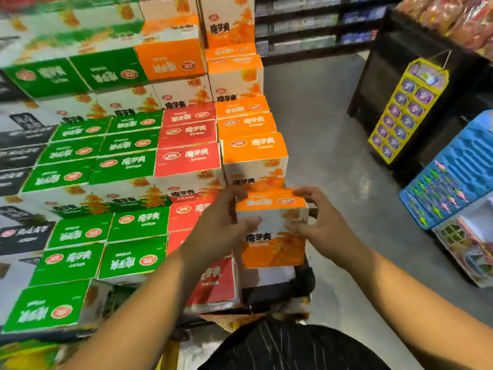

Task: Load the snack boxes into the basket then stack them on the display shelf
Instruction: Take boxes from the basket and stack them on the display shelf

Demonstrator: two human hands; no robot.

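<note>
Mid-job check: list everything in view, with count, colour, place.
Held cardboard snack box: one, orange and white, centre.
Stacked green-topped snack boxes: many, green, display left-centre.
Stacked red-topped snack boxes: several, red, middle column.
Stacked orange-topped snack boxes: several, orange, right column.
Black cardboard boxes: several, black, far left.
Hanging card of round toys: one, yellow and purple, right.
Plastic toy tray: one, blue, far right.
Left hand: one, grips held box's left side.
Right hand: one, grips its right side.
</note>
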